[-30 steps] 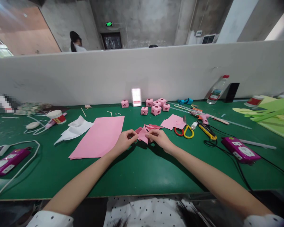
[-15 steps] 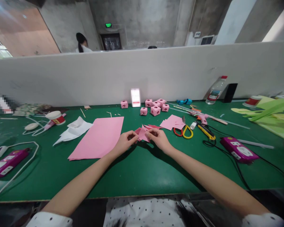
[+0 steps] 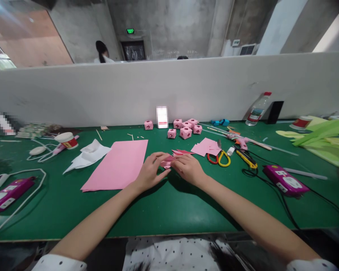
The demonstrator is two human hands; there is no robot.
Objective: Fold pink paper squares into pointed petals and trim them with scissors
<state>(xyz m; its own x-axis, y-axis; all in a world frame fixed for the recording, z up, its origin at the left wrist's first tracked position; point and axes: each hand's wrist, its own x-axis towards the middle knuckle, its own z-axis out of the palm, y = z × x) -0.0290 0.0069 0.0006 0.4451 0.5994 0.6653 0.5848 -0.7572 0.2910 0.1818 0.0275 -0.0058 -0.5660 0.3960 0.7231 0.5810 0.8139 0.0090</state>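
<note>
Pinching folded pink paper (image 3: 166, 162) w/ R hand (image 3: 191, 168); L hand (image 3: 150, 170) curved at it, thumb apart, grip unclear.

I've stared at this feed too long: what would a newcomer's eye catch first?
Probably the left hand and right hand, together on folded pink paper at centre. Beyond them, pink paper cubes cluster right of a bright screen. Left of the hands lies a large pink sheet.

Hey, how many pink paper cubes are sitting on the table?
7: one cube left of the upright phone, six cubes grouped to its right. Some overlap, so another could be hidden.
</note>
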